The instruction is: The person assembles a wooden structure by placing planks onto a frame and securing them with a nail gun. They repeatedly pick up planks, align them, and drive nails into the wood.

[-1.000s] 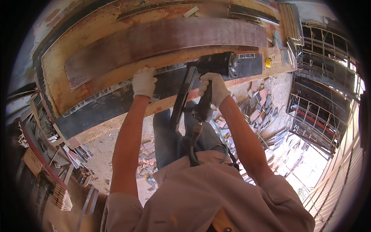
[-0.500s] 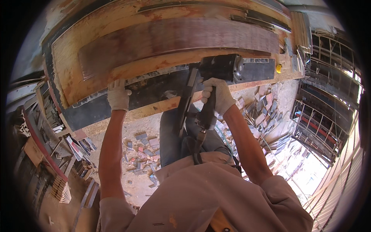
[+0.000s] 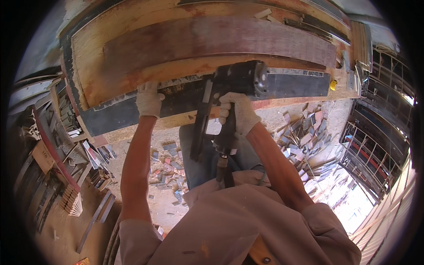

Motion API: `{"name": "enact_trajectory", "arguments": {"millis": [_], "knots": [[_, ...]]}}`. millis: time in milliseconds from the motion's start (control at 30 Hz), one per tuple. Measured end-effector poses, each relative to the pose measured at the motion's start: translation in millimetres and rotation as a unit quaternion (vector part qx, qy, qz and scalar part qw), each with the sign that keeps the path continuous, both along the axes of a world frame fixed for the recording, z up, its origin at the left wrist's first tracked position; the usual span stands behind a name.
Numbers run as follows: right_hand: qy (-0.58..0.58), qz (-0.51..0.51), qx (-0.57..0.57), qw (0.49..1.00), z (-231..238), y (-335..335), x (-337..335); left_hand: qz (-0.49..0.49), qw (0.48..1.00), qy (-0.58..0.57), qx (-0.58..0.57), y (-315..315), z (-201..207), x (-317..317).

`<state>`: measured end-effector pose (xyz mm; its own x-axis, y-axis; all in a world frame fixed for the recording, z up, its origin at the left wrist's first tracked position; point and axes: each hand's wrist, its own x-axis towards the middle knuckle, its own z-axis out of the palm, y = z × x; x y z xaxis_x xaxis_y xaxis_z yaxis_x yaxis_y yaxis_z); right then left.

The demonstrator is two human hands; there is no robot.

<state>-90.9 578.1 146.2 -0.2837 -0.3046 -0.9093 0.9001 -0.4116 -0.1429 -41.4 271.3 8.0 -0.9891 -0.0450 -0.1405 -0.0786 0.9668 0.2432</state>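
My right hand [image 3: 240, 113], in a white work glove, is wrapped round the handle of a black nail gun [image 3: 226, 129]. The gun's thick head [image 3: 240, 78] is over a long dark board [image 3: 176, 96], and its slanted magazine [image 3: 202, 119] reaches back toward my legs. A hose fitting [image 3: 221, 164] hangs from the handle's bottom end. On the left part of the same board lies my gloved left hand [image 3: 149, 100], fingers stretched forward and thumb out to the side. Whether the gun's tip touches the board is hidden.
Beyond the board, a long reddish-brown panel [image 3: 212, 42] lies on the wooden worktable [image 3: 86, 66]. A yellow tape measure [image 3: 333, 85] sits near the board's right end. Scattered wood offcuts [image 3: 307, 130] cover the floor, and more scraps stand at the left.
The nail gun has shifted left along the board in my right hand. My left hand keeps its place on the board, while the whole view has swung slightly.
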Motion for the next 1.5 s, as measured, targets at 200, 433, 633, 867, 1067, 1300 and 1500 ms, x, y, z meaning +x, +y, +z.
{"name": "enact_trajectory", "arguments": {"millis": [200, 433, 633, 867, 1067, 1300, 1500], "knots": [[-0.013, -0.013, 0.023, 1.000, -2, -38, 15, -0.010, 1.000, -0.006, 0.002, 2, 1, 2], [0.022, -0.013, 0.060, 0.998, 4, -102, 28, -0.046, 0.997, -0.033, 0.047, -13, 5, -3], [0.044, -0.037, 0.123, 0.991, 2, -129, 42, -0.051, 0.996, -0.074, 0.028, -150, 5, 20], [0.074, -0.046, 0.171, 0.981, 7, -161, 46, -0.035, 0.999, -0.031, -0.006, -249, 1, 47], [0.052, -0.040, 0.103, 0.993, 17, -214, 63, -0.037, 0.999, -0.032, 0.004, -254, 3, 47], [0.044, 0.013, 0.103, 0.994, -2, -244, 67, -0.024, 0.999, -0.027, 0.016, -252, 3, 43], [0.039, 0.005, 0.090, 0.995, 19, -269, 69, -0.021, 0.999, -0.033, 0.033, -253, 4, 47]]}}
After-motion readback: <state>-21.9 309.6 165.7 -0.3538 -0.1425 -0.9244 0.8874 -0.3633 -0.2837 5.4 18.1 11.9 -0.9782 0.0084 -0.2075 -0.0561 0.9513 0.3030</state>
